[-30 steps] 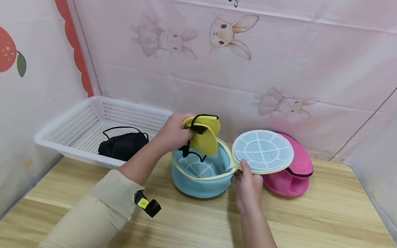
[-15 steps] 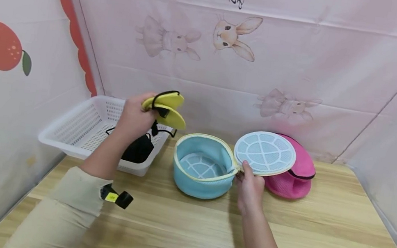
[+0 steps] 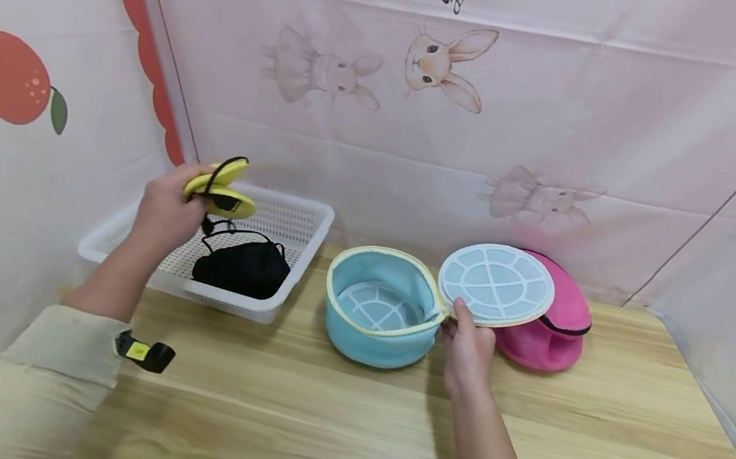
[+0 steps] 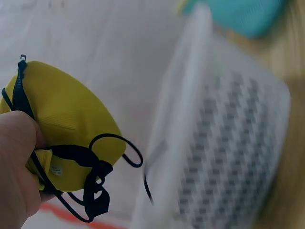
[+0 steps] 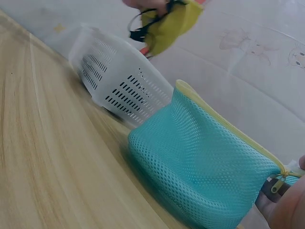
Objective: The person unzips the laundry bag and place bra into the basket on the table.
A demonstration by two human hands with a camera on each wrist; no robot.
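My left hand [image 3: 168,214] grips a folded yellow bra [image 3: 223,200] with black straps, held up over the white basket [image 3: 302,229]. In the left wrist view its cups lie together and the straps dangle in loops. A black bra [image 3: 242,268] with thin straps lies folded in the basket. My right hand [image 3: 469,349] pinches the yellow-zipped edge of a round blue mesh laundry bag [image 3: 377,345] by the hinge, thumb on top. The bag stands upright with its mouth uncovered and nothing inside; its round lid [image 3: 495,283] is swung out to the right.
A pink mesh bag [image 3: 542,350] with a black zip sits behind and partly under the lid. The wooden table [image 3: 317,422] meets a printed pink sheet [image 3: 325,132] at the back. The basket stands left of the blue bag.
My left hand has carried the yellow bra leftward from above the blue bag to over the basket. My right hand keeps its hold on the bag's edge; the lid stays folded back.
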